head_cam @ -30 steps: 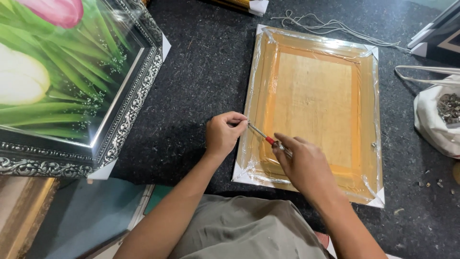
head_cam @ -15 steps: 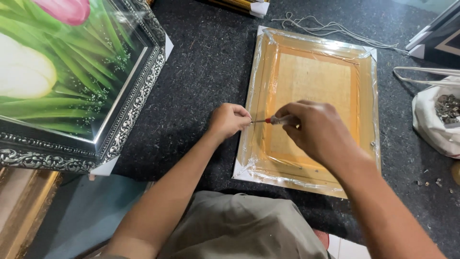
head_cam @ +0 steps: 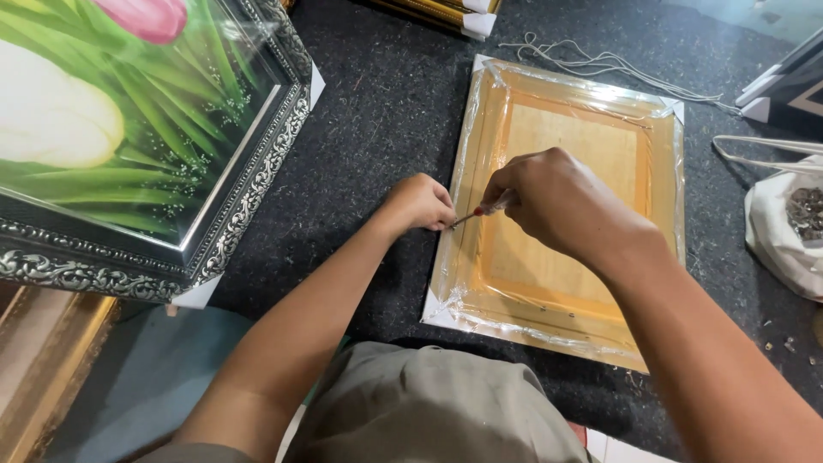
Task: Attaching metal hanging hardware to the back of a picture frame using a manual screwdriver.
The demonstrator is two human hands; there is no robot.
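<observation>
One wooden frame (head_cam: 566, 214), golden-brown and wrapped in clear plastic, lies back-up on the dark tabletop (head_cam: 386, 111). The right hand (head_cam: 557, 201) grips one thin red-collared screwdriver (head_cam: 470, 216), its tip at the frame's left rail. The left hand (head_cam: 420, 204) is clenched there, pinching beside the tip. One silver-framed tulip painting (head_cam: 146, 137) sits left.
</observation>
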